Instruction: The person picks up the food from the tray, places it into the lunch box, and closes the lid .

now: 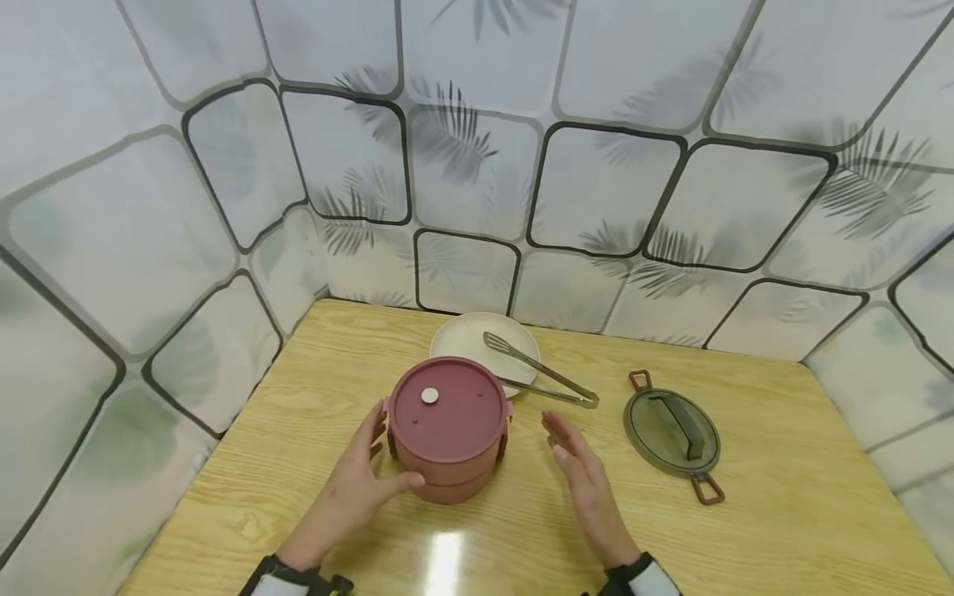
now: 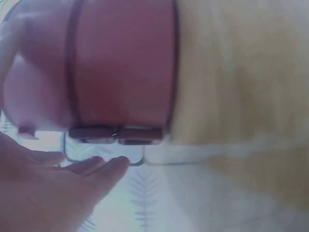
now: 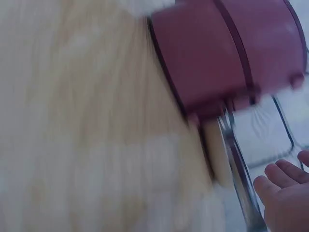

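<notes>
A round maroon two-tier lunch box [image 1: 447, 414] with side clips and a white button on its lid stands upright on the wooden table. My left hand [image 1: 356, 480] is spread at its left side, thumb close to the front wall and fingers by the left clips. In the left wrist view, those fingers [image 2: 104, 171] stretch out apart from the clips. To the right of the box, my right hand [image 1: 585, 484] hovers with fingers extended and holds nothing. The right wrist view shows a gap between its fingers [image 3: 280, 176] and the box.
Behind the lunch box lies a white plate [image 1: 455, 335], with metal tongs [image 1: 555, 377] resting across it and onto the table [image 1: 790, 488]. A small dark green lidded pan [image 1: 644, 430] with two reddish-brown loop handles sits to the right. A patterned curtain [image 1: 477, 182] encloses the table's back and sides.
</notes>
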`<state>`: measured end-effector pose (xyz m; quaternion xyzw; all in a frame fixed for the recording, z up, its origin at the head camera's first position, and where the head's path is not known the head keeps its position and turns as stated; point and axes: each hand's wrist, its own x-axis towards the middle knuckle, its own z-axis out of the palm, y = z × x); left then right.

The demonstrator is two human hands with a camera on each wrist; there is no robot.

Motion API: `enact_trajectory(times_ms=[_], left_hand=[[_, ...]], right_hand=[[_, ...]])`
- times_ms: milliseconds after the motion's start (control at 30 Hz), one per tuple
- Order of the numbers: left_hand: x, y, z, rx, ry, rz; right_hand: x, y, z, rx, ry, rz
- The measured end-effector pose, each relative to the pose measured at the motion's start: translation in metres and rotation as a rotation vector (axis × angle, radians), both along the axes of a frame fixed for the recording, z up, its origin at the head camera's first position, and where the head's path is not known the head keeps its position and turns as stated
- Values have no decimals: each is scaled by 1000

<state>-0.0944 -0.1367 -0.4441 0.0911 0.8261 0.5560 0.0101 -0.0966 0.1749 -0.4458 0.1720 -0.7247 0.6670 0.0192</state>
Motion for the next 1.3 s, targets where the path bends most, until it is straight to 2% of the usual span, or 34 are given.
enact_trajectory(times_ms=[133, 200, 333, 433, 533, 733, 933, 1033, 1133, 1300], left_hand=[[-1, -3, 12, 60, 112, -19], [-2, 0, 17, 70, 165, -30], [-4, 7, 23, -6, 205, 2], [-3, 10, 22, -61, 200, 40], [-2, 11, 19, -72, 191, 52], [-1, 12, 20, -69, 179, 45], [7, 17, 42, -45, 174, 37], [9, 18, 48, -48, 174, 39], [5, 17, 42, -56, 181, 39], [-3, 13, 22, -70, 206, 40]], right_hand=[[-6, 44, 2, 213, 90, -143], [-12, 69, 2, 361, 158, -236], [-30, 113, -6, 680, 278, -396], [-39, 137, -12, 861, 250, -450], [-42, 153, -17, 973, 180, -459], [-42, 162, -25, 1048, 109, -425], [-45, 163, -28, 1078, 127, -392], [-46, 163, -28, 1080, 151, -387], [-46, 163, -27, 1060, 174, -391], [-44, 162, -20, 1023, 193, -402]])
